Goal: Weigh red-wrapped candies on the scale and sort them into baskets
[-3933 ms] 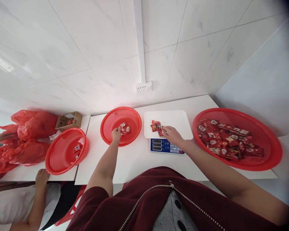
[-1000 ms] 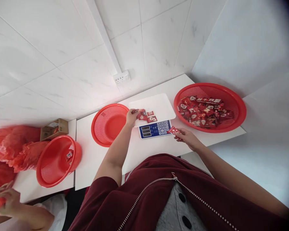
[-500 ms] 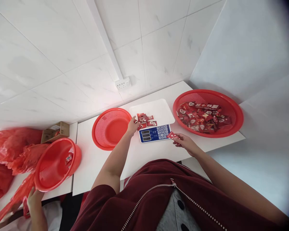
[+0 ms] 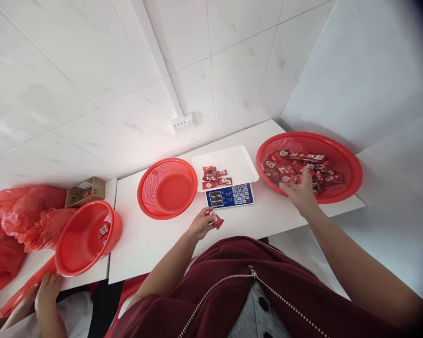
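Pinched in my left hand [image 4: 201, 224] is a small red packet [image 4: 217, 219], just below the keypad of a digital scale [image 4: 229, 195]. Several similar packets [image 4: 215, 177] lie in a loose cluster at the left of the scale's white tray [image 4: 239, 162]. My right hand [image 4: 302, 191] reaches over the near rim of the large red basket [image 4: 352, 183], its fingers spread above a heap of red packets [image 4: 289, 164]. I see nothing held in it.
An empty-looking red basket [image 4: 143, 197] stands left of the scale. Further left are another red basket [image 4: 65, 256] with a few packets, a cardboard box [image 4: 99, 188] and red plastic bags [image 4: 24, 206]. Another person's hand [image 4: 47, 293] is at the lower left, beside a red bag.
My left hand has come off the cluster on the tray and now holds a packet nearer my body. My right hand, which held a packet, has moved right to the large basket without it.
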Demonstrator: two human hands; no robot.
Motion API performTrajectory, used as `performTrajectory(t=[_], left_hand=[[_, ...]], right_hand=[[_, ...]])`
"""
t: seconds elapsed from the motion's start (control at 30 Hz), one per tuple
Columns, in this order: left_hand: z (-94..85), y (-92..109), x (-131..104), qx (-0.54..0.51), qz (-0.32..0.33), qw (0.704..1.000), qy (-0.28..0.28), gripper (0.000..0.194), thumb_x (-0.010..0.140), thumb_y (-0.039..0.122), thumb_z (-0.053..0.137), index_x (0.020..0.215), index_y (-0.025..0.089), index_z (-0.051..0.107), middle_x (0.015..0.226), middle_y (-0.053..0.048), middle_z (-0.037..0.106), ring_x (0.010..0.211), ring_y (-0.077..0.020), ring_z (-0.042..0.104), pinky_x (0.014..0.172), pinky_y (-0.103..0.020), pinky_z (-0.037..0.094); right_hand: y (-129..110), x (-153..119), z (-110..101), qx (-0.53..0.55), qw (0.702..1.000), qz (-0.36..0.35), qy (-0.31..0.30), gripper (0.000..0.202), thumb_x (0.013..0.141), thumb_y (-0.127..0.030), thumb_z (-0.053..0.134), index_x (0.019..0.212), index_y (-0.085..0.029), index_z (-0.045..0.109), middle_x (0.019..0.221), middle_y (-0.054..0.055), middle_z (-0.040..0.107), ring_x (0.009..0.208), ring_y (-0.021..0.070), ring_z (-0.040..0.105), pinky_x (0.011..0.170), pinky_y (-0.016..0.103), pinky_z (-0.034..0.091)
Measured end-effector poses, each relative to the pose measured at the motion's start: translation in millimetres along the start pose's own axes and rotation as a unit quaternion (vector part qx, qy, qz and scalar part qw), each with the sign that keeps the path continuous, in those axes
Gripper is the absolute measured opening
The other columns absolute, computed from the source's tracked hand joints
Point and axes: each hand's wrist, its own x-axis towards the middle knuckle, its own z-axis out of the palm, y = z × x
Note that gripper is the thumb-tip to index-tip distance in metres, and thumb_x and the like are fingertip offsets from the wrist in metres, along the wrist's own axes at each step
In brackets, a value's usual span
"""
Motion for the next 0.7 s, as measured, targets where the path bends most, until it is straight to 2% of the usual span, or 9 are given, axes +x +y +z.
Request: performTrajectory(t=[0.07,0.1,0.2,0.23,0.3,0.4,0.5,0.6,0.7], left_hand=[[11.5,-11.3,-4.8,-0.016,0.003,1.000,-0.020,0.050,0.057,0.004,0.071,0.099,0.020,0.051,0.078,0.001,0.059,0.072,-0.0135,0.063,0.077,-0.035,0.049],[17.8,-14.5,-5.9,-0.013,0.017,0.999,-0.026,0.051,0.057,0.005,0.072,0.101,0.019,0.051,0.080,0.000,0.060,0.072,-0.0132,0.062,0.078,-0.035,0.049],[35.8,-17.0,-6.2,0.033,0.079,0.995,-0.059,0.055,0.059,0.011,0.075,0.108,0.019,0.052,0.087,-0.003,0.063,0.075,-0.0139,0.062,0.079,-0.035,0.048],[40.4,-16.6,-5.8,0.061,0.103,0.990,-0.078,0.055,0.061,0.014,0.075,0.111,0.020,0.051,0.088,-0.004,0.064,0.076,-0.0147,0.062,0.079,-0.035,0.048],[46.9,-15.7,-4.9,0.140,0.154,0.972,-0.106,0.058,0.064,0.017,0.074,0.116,0.021,0.051,0.091,-0.005,0.065,0.080,-0.0165,0.062,0.080,-0.036,0.048],[48.5,-15.1,-3.0,0.286,0.226,0.926,-0.093,0.064,0.064,0.020,0.074,0.123,0.027,0.051,0.101,-0.007,0.064,0.086,-0.0199,0.059,0.080,-0.037,0.048],[39.9,-12.6,2.4,0.369,0.283,0.884,-0.055,0.060,0.067,0.026,0.072,0.124,0.030,0.053,0.118,-0.009,0.058,0.100,-0.0248,0.056,0.089,-0.041,0.045],[21.5,-3.7,12.0,0.431,0.311,0.847,-0.007,0.048,0.075,0.027,0.065,0.122,0.025,0.054,0.126,-0.012,0.052,0.119,-0.0288,0.047,0.102,-0.046,0.035],[-2.4,9.4,21.5,0.521,0.309,0.793,0.060,0.045,0.079,0.021,0.058,0.123,0.023,0.052,0.133,-0.014,0.047,0.129,-0.0296,0.037,0.107,-0.048,0.029]], right_hand=[[-8.4,-18.0,17.3,-0.055,0.996,0.000,-0.066,0.079,0.073,-0.031,0.068,0.142,-0.023,0.030,0.149,0.013,0.027,0.127,0.0302,0.042,0.105,0.044,0.038],[-12.2,-29.8,27.5,-0.058,0.987,0.030,-0.145,0.069,0.075,-0.033,0.066,0.137,-0.023,0.039,0.141,0.014,0.040,0.121,0.0302,0.048,0.102,0.045,0.041],[-19.8,-68.7,57.5,-0.003,0.904,0.153,-0.400,0.056,0.082,-0.042,0.059,0.133,-0.023,0.044,0.114,0.012,0.062,0.100,0.0247,0.062,0.086,0.041,0.052],[-20.5,-79.9,65.4,0.019,0.877,0.175,-0.447,0.055,0.083,-0.044,0.058,0.132,-0.025,0.043,0.107,0.010,0.065,0.094,0.0221,0.064,0.081,0.038,0.054],[-18.7,-95.0,75.6,0.035,0.856,0.192,-0.478,0.050,0.083,-0.045,0.057,0.129,-0.025,0.046,0.098,0.006,0.067,0.079,0.0167,0.066,0.067,0.030,0.054],[-10.3,-93.0,75.0,0.014,0.885,0.168,-0.434,0.038,0.081,-0.044,0.059,0.112,-0.020,0.057,0.085,0.004,0.067,0.060,0.0113,0.061,0.049,0.020,0.045],[-2.4,-63.1,56.2,0.038,0.936,0.160,-0.313,0.028,0.081,-0.041,0.060,0.098,-0.019,0.060,0.083,0.006,0.067,0.059,0.0119,0.059,0.046,0.020,0.044],[-0.1,-23.4,26.7,0.148,0.968,0.152,-0.135,0.021,0.083,-0.041,0.057,0.096,-0.024,0.056,0.094,0.005,0.067,0.073,0.0147,0.064,0.057,0.025,0.053],[-0.2,-0.7,1.6,0.221,0.965,0.124,-0.059,0.027,0.087,-0.046,0.050,0.110,-0.031,0.047,0.103,0.004,0.065,0.091,0.0182,0.066,0.074,0.035,0.057]])
